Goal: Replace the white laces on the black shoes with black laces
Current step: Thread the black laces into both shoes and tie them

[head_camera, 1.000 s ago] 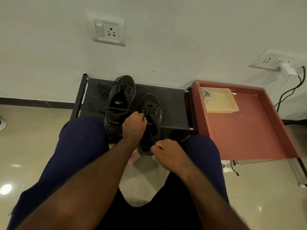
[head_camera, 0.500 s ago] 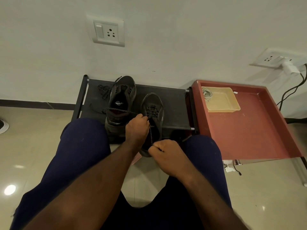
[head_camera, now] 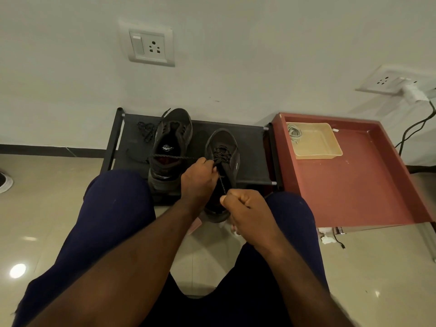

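Two black shoes stand on a low black rack (head_camera: 250, 147) in front of my knees. The right shoe (head_camera: 232, 147) carries a black lace (head_camera: 221, 153) through its front eyelets. My left hand (head_camera: 198, 178) pinches one end of that lace beside the shoe's tongue; this strand runs left across the left shoe (head_camera: 172, 142). My right hand (head_camera: 245, 208) grips the other end and holds it taut toward me. The left shoe has no lace in it. A loose black lace (head_camera: 145, 129) lies bunched on the rack to its left. White laces (head_camera: 294, 133) lie coiled in a yellow tray (head_camera: 320, 147).
A red table (head_camera: 354, 185) stands to the right of the rack with the yellow tray on its far left corner. Wall sockets and a plugged-in charger with cables (head_camera: 415, 93) are behind. My knees flank the rack on a tiled floor.
My right hand has drawn the lace end slightly toward me, tightening it. My left hand keeps its hold near the tongue with little movement.
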The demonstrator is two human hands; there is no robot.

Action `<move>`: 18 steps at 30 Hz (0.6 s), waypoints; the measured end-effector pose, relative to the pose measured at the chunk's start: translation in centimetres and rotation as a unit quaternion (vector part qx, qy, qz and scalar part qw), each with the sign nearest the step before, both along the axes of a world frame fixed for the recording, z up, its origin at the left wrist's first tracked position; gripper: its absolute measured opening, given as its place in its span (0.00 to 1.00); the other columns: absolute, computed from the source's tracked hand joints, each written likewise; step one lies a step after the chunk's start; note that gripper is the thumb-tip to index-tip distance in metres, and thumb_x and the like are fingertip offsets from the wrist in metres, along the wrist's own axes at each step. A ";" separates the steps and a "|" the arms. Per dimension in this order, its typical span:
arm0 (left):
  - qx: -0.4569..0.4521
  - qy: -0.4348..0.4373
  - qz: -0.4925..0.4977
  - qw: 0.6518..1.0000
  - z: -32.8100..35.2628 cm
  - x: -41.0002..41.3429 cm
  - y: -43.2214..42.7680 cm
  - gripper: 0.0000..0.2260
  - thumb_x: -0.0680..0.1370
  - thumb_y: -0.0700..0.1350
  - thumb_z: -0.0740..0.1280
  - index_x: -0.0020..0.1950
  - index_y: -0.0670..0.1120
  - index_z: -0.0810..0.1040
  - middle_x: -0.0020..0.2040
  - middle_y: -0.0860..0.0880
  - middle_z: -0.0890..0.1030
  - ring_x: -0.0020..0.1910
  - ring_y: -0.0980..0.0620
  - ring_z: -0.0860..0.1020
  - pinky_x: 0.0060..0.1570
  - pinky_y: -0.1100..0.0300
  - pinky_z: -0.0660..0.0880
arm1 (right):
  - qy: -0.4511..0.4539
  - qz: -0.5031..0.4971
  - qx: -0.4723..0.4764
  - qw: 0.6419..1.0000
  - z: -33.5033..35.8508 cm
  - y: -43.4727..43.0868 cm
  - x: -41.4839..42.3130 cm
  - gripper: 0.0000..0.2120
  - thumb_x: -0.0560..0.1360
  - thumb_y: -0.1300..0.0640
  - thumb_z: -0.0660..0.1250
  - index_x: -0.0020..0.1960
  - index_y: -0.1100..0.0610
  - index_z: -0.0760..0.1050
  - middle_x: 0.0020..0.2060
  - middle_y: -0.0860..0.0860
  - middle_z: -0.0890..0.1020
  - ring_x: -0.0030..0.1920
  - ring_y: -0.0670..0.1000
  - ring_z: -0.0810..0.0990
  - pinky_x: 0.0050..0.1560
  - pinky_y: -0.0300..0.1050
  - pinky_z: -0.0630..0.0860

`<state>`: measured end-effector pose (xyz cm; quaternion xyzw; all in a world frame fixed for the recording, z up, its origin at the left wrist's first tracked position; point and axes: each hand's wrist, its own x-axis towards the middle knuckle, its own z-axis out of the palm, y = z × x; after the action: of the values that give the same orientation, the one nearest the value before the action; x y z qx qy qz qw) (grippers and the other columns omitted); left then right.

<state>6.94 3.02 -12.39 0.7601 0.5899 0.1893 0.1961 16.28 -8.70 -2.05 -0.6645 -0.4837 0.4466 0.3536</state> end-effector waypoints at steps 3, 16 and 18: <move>-0.023 -0.021 0.011 0.999 -0.7 -0.2 0.4 0.11 0.82 0.49 0.60 0.52 0.44 0.78 0.48 0.47 0.76 0.45 0.47 0.77 0.39 0.57 0.66 | -0.019 -0.043 0.004 0.999 -1.1 0.3 0.2 0.19 0.81 0.56 0.64 0.33 0.59 0.67 0.26 0.50 0.69 0.28 0.51 0.67 0.29 0.45 0.67; -0.089 -0.085 0.000 0.992 -1.1 -0.9 0.5 0.14 0.80 0.49 0.66 0.62 0.44 0.79 0.53 0.46 0.79 0.52 0.48 0.78 0.50 0.56 0.75 | -0.293 -0.110 -0.098 0.945 -5.7 3.5 3.8 0.25 0.76 0.38 0.67 0.67 0.51 0.71 0.55 0.49 0.80 0.55 0.52 0.80 0.52 0.52 0.80; -0.096 -0.081 -0.013 0.992 -1.1 -1.1 0.6 0.14 0.80 0.48 0.66 0.63 0.44 0.79 0.54 0.45 0.79 0.52 0.47 0.78 0.51 0.54 0.75 | -0.310 -0.103 -0.031 0.945 -6.0 4.3 3.5 0.27 0.75 0.38 0.67 0.69 0.51 0.70 0.61 0.51 0.76 0.61 0.52 0.76 0.57 0.53 0.78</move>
<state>5.89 3.59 -13.49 0.7276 0.5776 0.1896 0.3178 19.77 -4.44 -8.04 -0.8270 -0.4843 0.1943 0.2092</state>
